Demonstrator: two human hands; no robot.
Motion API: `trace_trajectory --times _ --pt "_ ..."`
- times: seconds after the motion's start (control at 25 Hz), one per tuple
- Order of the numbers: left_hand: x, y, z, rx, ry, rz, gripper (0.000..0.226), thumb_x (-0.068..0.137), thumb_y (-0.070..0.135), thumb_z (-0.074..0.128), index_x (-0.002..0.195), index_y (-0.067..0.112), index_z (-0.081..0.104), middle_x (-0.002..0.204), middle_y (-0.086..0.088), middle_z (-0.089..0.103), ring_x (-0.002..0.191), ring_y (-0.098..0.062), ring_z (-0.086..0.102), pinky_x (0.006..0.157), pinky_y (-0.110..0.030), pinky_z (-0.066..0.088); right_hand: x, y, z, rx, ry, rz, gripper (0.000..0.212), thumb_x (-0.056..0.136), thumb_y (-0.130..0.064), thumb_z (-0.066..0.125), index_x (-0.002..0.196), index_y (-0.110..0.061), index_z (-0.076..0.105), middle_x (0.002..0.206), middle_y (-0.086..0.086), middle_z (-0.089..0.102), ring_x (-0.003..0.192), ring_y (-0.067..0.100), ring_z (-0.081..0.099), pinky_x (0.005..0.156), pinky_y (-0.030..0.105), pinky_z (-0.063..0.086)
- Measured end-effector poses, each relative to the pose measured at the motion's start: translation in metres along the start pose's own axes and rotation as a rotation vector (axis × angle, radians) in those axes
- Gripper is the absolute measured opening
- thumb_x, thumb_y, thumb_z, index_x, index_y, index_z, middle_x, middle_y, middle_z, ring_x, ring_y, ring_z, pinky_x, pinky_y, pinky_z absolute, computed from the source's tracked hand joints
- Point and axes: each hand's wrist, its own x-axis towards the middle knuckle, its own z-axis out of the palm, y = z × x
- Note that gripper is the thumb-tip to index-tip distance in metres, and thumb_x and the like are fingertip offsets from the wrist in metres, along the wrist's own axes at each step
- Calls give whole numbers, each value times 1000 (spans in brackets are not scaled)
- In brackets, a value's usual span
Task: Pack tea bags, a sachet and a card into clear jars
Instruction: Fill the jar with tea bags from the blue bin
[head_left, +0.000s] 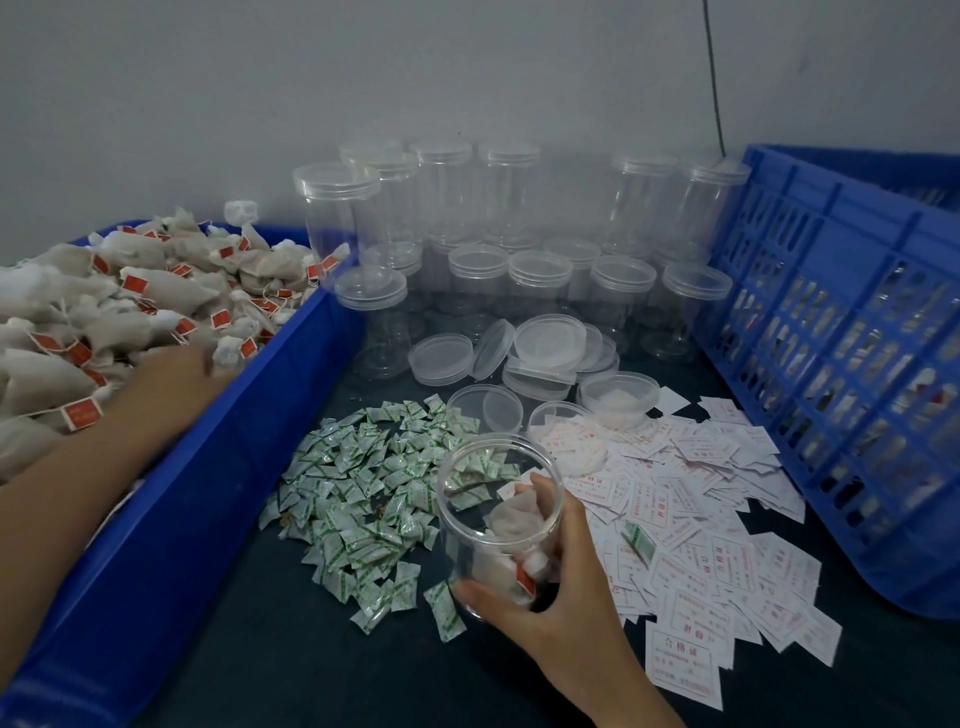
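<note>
Left hand (179, 364) reaches forward, blurred; right hand (563, 597) fingers (545, 501) wrap a jar (488, 483).

Tea bags (78, 291): off-white, red tags. Sachets (363, 488): white, green print. Cards (717, 525): white, red print. Bin (218, 467) and crate (831, 364): blue; jars (524, 218) clear.

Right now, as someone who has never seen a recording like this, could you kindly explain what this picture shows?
There is no machine here. One camera worn on a person's head looks down at their two bare hands. The right hand grips an open jar that holds a few tea bags. The left hand reaches into a blue bin heaped with more of them; it is too blurred to tell whether it holds one. On the dark table lie a pile of green-printed sachets, a spread of white cards, loose lids and rows of lidded jars. A blue crate stands on the right.
</note>
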Motion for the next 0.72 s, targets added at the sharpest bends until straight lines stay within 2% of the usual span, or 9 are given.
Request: trace_trajectory --times 0.08,0.16,0.24,0.36,0.44,0.48,0.56,0.64,0.72 --pt "-3 9 -5 -279 202 50 25 89 15 60 75 -2 51 71 -16 57 62 -21 50 55 -32 37 -1 1 -1 5 0 9 94 64 -46 93 136 -60 34 128 -37 50 125 -6 51 92 3 41" --pt "-18 32 -21 -464 358 206 15 85 16 63 77 11 51 75 -14 56 65 -23 52 56 -35 42 1 1 -1 18 -5 13 95 63 -45 94 136 -61 35 127 -34 52 124 -5 53 93 4 43" --pt "-38 65 -34 -664 309 369 21 84 18 66 79 28 48 82 -10 58 74 -28 59 63 -41 51 3 0 1 16 -12 12 93 64 -45 93 134 -63 34 132 -31 52 125 -6 52 94 6 44" --pt "-86 112 -30 -889 -17 598 20 78 17 67 88 28 54 95 -10 65 84 -27 67 70 -35 57 4 -1 0 32 -5 24 89 65 -41 93 129 -66 37 127 -29 56 120 -6 55 91 6 45" --pt "-114 131 -18 -850 -294 698 22 80 14 67 93 26 55 94 0 66 84 -15 68 69 -26 57 3 -1 -1 24 -7 26 88 64 -41 94 129 -61 39 126 -25 59 118 -2 59 91 13 50" --pt "-123 137 -11 -745 -413 725 26 79 15 67 97 28 54 96 6 64 87 -10 66 71 -24 56 3 -1 -1 20 -12 25 88 64 -41 95 131 -57 39 125 -22 60 117 2 60 92 20 53" --pt "-123 137 1 -463 -507 732 34 78 28 70 103 38 49 103 17 58 95 2 59 76 -22 53 2 -1 -2 25 -10 18 90 64 -40 95 133 -52 40 129 -20 59 120 4 59 96 25 53" --pt "-101 131 3 -355 -355 681 34 79 36 69 105 39 47 105 19 55 97 3 56 78 -17 47 2 0 -2 38 -6 11 91 64 -37 95 135 -51 40 132 -28 54 124 -2 54 95 15 49" --pt "-62 122 -7 -418 -91 586 23 87 25 66 106 25 54 104 9 58 96 -7 56 79 -20 43 2 0 -2 59 -11 18 91 66 -31 94 137 -47 40 131 -31 53 125 -5 53 93 10 47"
